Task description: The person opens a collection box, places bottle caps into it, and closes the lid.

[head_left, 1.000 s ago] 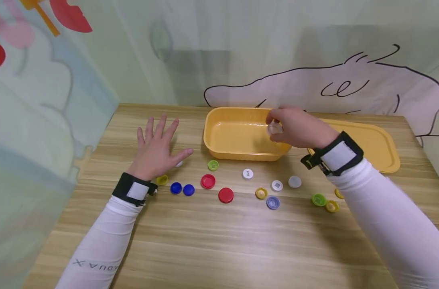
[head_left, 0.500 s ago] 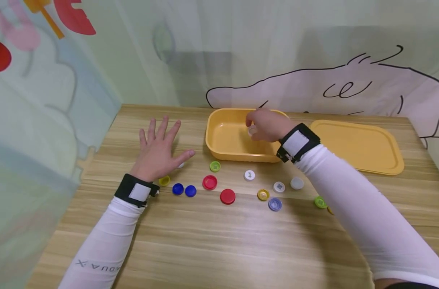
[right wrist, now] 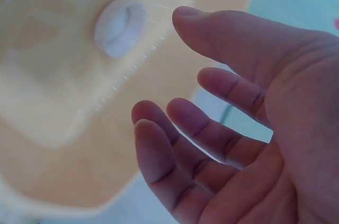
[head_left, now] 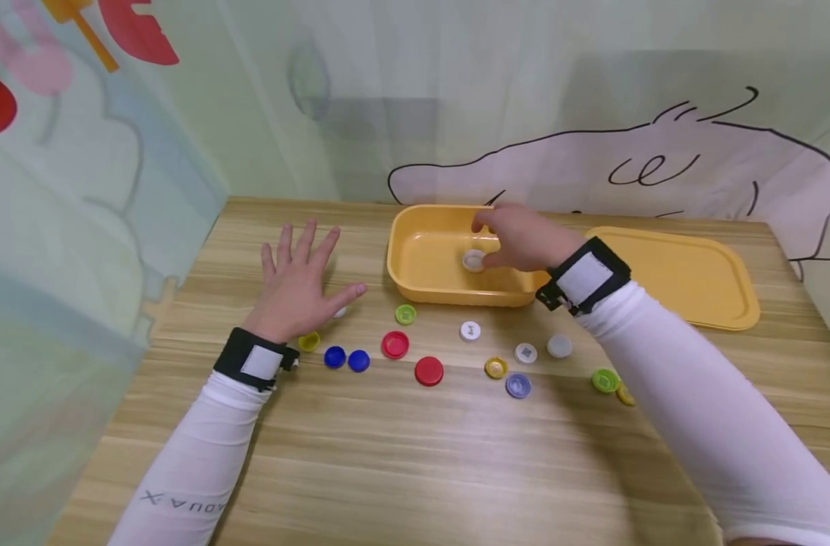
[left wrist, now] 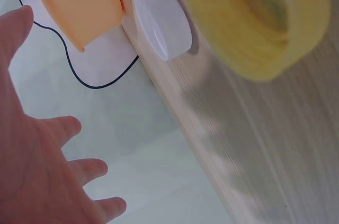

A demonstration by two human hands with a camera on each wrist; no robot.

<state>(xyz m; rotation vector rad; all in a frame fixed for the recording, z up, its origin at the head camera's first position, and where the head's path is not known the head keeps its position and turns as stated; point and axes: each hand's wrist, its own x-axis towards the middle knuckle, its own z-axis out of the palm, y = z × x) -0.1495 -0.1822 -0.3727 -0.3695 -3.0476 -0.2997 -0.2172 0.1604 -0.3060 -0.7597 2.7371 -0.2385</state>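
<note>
Over the yellow-orange plastic box (head_left: 404, 265) my right hand (head_left: 524, 236) hovers with thumb and fingers spread apart. A whitish bottle cap (head_left: 473, 261) lies inside the box just beyond the fingertips; the right wrist view shows the same white cap (right wrist: 120, 27) on the box floor, apart from the thumb. My left hand (head_left: 297, 292) is spread at the left of the table, fingers straight, holding nothing. Near its thumb are a white cap (left wrist: 163, 24), mostly hidden in the head view, and a yellow cap (head_left: 309, 342).
Loose caps lie in front of the box: blue (head_left: 334, 357), red (head_left: 429, 371), green (head_left: 405, 315), white (head_left: 470, 331) and a periwinkle one (head_left: 518, 385). A yellow-orange lid (head_left: 688, 277) lies right of the box. A printed curtain (head_left: 360, 98) hangs behind the table.
My right hand carried the whitish cap leftward over the box and let it go inside; the fingers then parted and drew back slightly right. My left hand stayed in place.
</note>
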